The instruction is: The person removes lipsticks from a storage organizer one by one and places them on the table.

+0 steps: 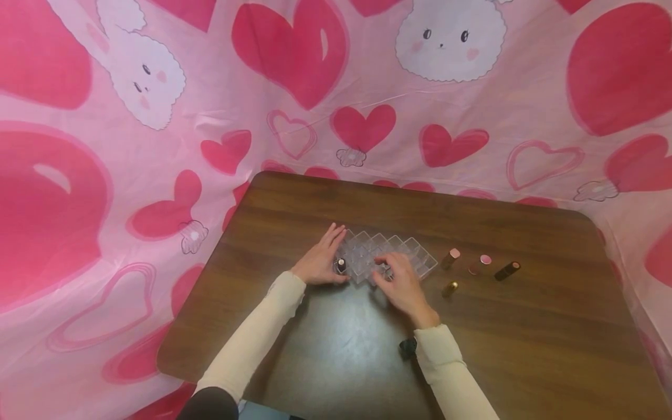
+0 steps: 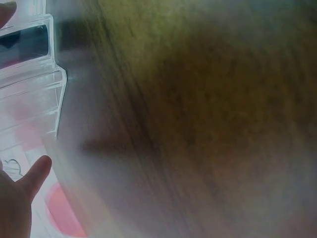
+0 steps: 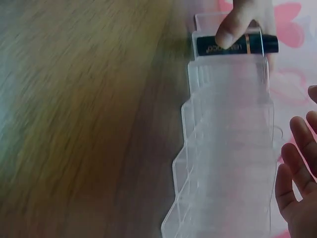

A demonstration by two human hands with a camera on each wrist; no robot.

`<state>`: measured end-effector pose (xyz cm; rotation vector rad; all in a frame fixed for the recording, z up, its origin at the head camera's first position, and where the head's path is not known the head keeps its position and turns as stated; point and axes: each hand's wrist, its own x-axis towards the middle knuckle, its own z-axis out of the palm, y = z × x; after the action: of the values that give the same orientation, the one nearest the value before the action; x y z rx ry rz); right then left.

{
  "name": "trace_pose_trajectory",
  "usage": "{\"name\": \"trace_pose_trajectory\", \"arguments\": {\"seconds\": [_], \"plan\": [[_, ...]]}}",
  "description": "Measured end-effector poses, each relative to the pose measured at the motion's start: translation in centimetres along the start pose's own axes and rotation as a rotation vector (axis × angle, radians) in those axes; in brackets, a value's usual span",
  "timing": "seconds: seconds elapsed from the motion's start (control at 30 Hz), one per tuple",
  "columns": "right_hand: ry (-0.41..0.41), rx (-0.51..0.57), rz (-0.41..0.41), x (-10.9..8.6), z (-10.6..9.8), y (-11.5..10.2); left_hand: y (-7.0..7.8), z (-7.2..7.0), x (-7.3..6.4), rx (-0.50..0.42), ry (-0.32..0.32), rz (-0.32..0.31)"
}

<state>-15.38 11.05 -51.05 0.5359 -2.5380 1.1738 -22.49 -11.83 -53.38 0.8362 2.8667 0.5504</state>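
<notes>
A clear, stepped lipstick organizer point(image 1: 362, 256) stands on the table, its diamond-shaped slots in rows. At its left end my left hand point(image 1: 320, 262) grips it, thumb in front and fingers along the far side. A black lipstick point(image 3: 255, 44) with a thin gold band sits in the slot by that thumb; its pale round end faces up in the head view. My right hand point(image 1: 401, 283) hovers over the organizer's right half with fingers loosely bent. Nothing shows between those fingers point(image 3: 297, 163) in the right wrist view.
To the organizer's right stand several lipsticks: a pink-topped tube point(image 1: 451, 258), another pink-topped one point(image 1: 480, 264), a dark tube point(image 1: 507, 270) and a small gold tube point(image 1: 450, 288). Beyond the brown wooden table point(image 1: 325, 198) hangs a pink cloth point(image 1: 367, 87) printed with hearts.
</notes>
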Motion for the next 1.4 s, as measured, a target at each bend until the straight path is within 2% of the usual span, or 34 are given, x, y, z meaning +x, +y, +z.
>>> {"name": "trace_pose_trajectory", "arguments": {"seconds": [0.2, 0.33, 0.53, 0.83, 1.13, 1.4], "plan": [[-0.044, -0.002, -0.059, 0.9, 1.2, -0.8, 0.0, 0.0, 0.0, 0.009, 0.009, 0.009], [-0.089, -0.015, -0.057, 1.4, 1.9, -1.2, -0.1, 0.0, 0.0, 0.018, 0.016, 0.027], [-0.104, -0.05, -0.073, 2.0, 2.7, -1.7, -0.2, 0.0, 0.0, 0.015, 0.016, 0.062], [-0.148, -0.093, -0.086, 2.6, 3.6, -2.4, -0.2, 0.0, 0.1, 0.0, 0.023, 0.068], [-0.186, -0.148, -0.053, 3.0, 4.5, -2.6, -0.3, 0.1, 0.2, -0.011, 0.008, 0.062], [-0.214, -0.193, -0.046, 3.1, 4.8, -2.7, -0.4, 0.2, 0.2, -0.008, 0.024, 0.071]]}}
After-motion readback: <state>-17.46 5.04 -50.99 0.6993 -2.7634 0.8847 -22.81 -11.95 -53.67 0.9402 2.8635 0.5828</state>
